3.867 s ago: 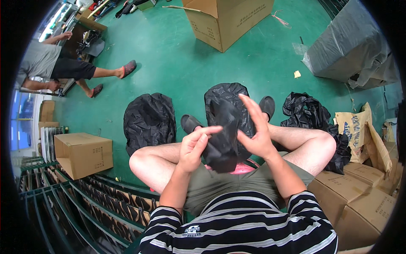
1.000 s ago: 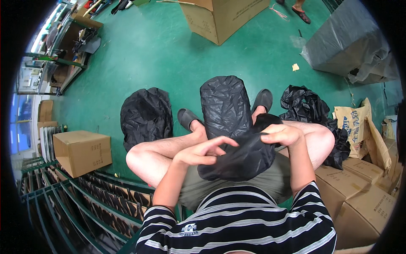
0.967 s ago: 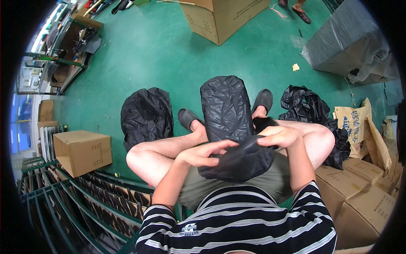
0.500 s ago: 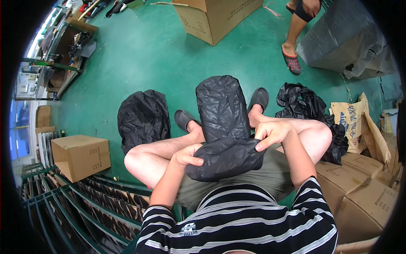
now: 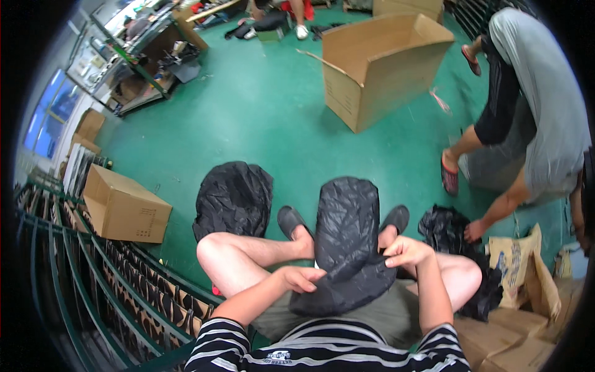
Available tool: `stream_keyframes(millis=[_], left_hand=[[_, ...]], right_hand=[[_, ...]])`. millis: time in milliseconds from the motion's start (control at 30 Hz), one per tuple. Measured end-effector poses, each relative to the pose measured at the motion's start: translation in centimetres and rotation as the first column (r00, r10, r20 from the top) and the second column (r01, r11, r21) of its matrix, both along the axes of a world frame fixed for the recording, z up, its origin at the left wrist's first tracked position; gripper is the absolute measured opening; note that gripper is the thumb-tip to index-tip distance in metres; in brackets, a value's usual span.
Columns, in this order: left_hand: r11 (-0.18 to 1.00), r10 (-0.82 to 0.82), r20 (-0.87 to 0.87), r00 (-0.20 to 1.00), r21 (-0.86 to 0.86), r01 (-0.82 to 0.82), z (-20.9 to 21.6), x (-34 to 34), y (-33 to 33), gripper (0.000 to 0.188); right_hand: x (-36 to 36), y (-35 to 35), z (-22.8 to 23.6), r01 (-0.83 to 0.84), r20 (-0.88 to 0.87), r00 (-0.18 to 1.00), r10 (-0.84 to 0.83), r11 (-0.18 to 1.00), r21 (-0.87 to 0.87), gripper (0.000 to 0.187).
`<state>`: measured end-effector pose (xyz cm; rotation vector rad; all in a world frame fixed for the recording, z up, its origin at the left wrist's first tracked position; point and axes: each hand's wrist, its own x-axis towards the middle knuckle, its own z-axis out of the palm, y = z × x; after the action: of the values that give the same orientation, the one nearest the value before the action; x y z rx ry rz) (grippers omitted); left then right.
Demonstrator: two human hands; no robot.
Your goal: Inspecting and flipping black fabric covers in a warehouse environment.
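A long black fabric cover [image 5: 347, 217] with a rounded far end stretches over my lap and between my feet. Its near part [image 5: 347, 291] is folded toward me. My left hand [image 5: 299, 279] pinches the fold's left edge between thumb and fingers. On the opposite edge, my right hand [image 5: 406, 253] grips the same fabric in a pinch. Past my left knee a second black cover [image 5: 233, 198] lies flat on the floor. Beyond my right knee there is a crumpled black heap [image 5: 445, 226], which a co-worker's hand [image 5: 476, 230] touches.
A bent-over co-worker [image 5: 539, 93] stands at the right. Ahead is a large open carton [image 5: 396, 74]. At the left, a smaller carton [image 5: 133, 208] rests by green metal racks [image 5: 93, 285]. A torn paper sack [image 5: 514, 263] and boxes [image 5: 496, 335] stand close on my right.
The view has tilted upward. My hands still hold the fabric, whose bunched near part now lies flatter. The co-worker has bent down and reached to the black heap.
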<state>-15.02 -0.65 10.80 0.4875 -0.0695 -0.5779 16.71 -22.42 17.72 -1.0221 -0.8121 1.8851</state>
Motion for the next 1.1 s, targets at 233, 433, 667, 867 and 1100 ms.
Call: stream_keyframes(millis=[233,433,667,867,1100], left_hand=[[0.993,-0.116,-0.152,0.982,0.007,0.119,7.1,4.0,-2.7,0.056],[0.986,-0.138,0.271,0.953,-0.050,0.157,3.1,1.4,-0.2,0.052],[0.963,-0.065,-0.202,0.977,-0.269,0.009,5.9,4.4,-1.5,0.048],[0.927,0.362,-0.308,0.880,0.021,-0.374,10.0,6.4,-2.9,0.070],[0.756,0.494,-0.192,0.848,-0.387,-0.528,7.9,6.5,-2.9,0.070]], right_hand=[[2.1,1.9,-0.4,-0.059,0.322,0.943,-0.084,0.911,0.408,0.050],[3.8,1.1,-1.7,-0.064,0.133,0.991,0.030,0.964,0.256,0.026],[-3.4,3.9,7.7,0.002,0.704,0.611,-0.362,0.890,0.455,0.053],[-7.1,3.6,10.0,0.265,0.335,0.240,-0.911,0.393,0.881,0.025],[-7.7,3.6,9.2,0.490,0.490,0.350,-0.798,0.602,0.630,0.021]])
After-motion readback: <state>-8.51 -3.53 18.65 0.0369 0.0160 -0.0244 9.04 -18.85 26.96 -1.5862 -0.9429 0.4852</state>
